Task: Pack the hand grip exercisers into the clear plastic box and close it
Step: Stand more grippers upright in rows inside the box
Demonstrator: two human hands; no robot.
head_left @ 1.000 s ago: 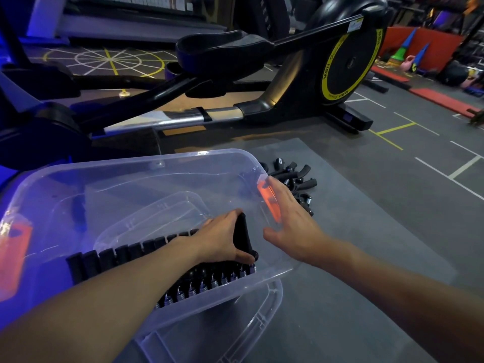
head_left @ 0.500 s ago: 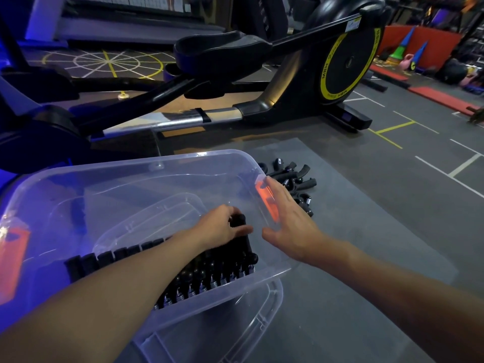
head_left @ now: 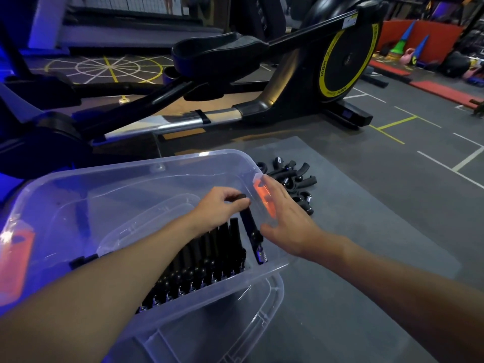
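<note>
forearms are stretched forward from the lower edge of the view. the left hand (head_left: 221, 205) is reached down into the clear plastic box (head_left: 131, 184), and the upper handle end of one black hand grip exerciser (head_left: 250, 227) is pinched between its thumb and curled fingers. that exerciser is held tilted, with its spring end low near the box's right front corner, just beside the packed row. the right hand (head_left: 284, 218) is kept outside the box. its fingers are straight and slightly spread, laid against the right end wall over the orange latch (head_left: 260, 191), and nothing is grasped by it.

inside the box, a row of exercisers (head_left: 207, 260) is packed side by side along the near wall, with spring ends toward that wall. the row's left part is hidden by the left forearm. a second orange latch (head_left: 15, 258) is seen at the box's left end. a clear lid (head_left: 235, 323) is lain beneath the box's near edge. a loose pile of exercisers (head_left: 293, 176) is left on the grey mat (head_left: 366, 231), just beyond the box's right end. behind, an elliptical trainer (head_left: 340, 61) is stood on the floor.
</note>
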